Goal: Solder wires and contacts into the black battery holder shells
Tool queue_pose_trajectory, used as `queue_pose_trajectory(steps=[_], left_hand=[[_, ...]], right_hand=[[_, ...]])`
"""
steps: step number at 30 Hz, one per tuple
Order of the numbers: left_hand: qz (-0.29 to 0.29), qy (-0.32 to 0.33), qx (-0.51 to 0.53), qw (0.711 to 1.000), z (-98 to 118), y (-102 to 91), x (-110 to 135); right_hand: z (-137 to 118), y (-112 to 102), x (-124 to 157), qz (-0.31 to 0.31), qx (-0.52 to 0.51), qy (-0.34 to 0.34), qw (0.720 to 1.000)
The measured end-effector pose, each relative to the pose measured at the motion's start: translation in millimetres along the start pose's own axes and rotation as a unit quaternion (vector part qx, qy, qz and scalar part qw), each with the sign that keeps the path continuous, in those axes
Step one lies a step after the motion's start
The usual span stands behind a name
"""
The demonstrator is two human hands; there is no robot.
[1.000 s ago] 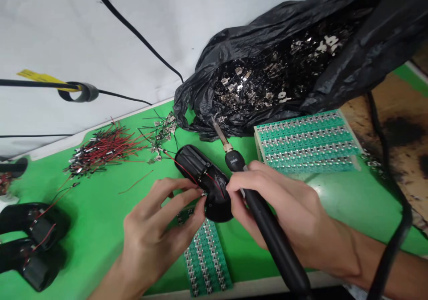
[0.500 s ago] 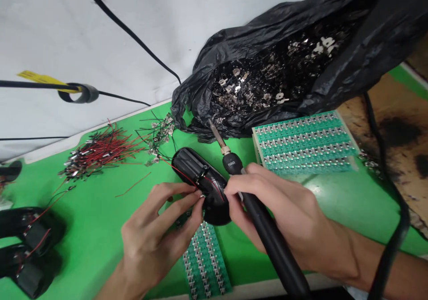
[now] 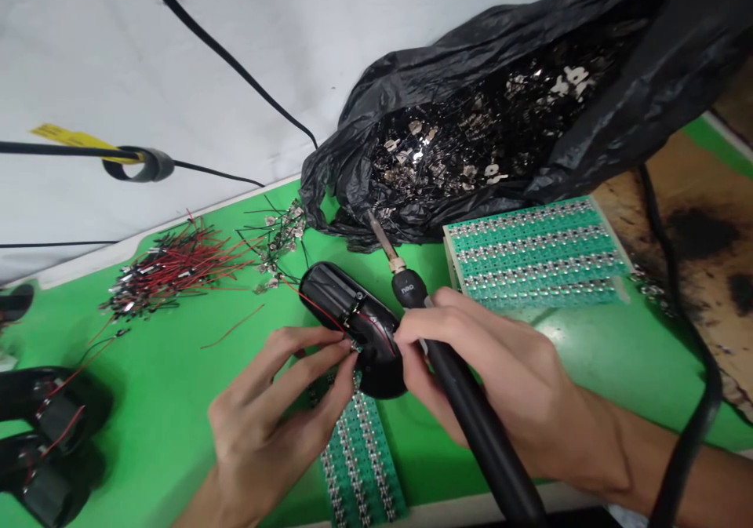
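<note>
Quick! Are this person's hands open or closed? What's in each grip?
Left grip: closed, holding the black case.
Right grip: closed, holding the soldering iron.

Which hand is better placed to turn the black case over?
Probably the left hand: its fingertips are on the black plastic case and it holds nothing else, while the right hand is gripping the soldering iron.

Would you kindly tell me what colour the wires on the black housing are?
The wires are red, clearest in the head view.
</note>
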State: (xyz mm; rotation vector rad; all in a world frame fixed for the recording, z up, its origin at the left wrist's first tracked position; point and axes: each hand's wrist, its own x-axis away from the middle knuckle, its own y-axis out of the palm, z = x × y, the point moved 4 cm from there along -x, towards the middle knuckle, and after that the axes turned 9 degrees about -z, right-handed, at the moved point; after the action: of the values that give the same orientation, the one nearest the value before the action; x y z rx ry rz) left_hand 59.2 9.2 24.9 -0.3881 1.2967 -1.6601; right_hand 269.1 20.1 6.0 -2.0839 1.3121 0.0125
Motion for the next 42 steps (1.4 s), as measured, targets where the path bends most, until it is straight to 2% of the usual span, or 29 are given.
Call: queue_pose_trajectory(steps=[8,15,29,42], left_hand=[[-0.016,0.0,-0.011,1.0,1,1.0,-2],[-0.013,-0.051,0.023,0.998,-2,0.7,-7],[-0.04,-0.027,0.011,0.999,2,-5.0,-11],[-0.07,-0.078,0.061,0.993,-4,-9.1,-19]], right_hand=[[-1,-1,0,-0.004,0.003,-0.006,1.0],[-1,-2,1,-0.004,0.006,0.002,1.0],[0,-1,1,-0.008,0.003,-0.004,1.0],[0,-1,0,-0.011,-0.015,0.004,1.0]])
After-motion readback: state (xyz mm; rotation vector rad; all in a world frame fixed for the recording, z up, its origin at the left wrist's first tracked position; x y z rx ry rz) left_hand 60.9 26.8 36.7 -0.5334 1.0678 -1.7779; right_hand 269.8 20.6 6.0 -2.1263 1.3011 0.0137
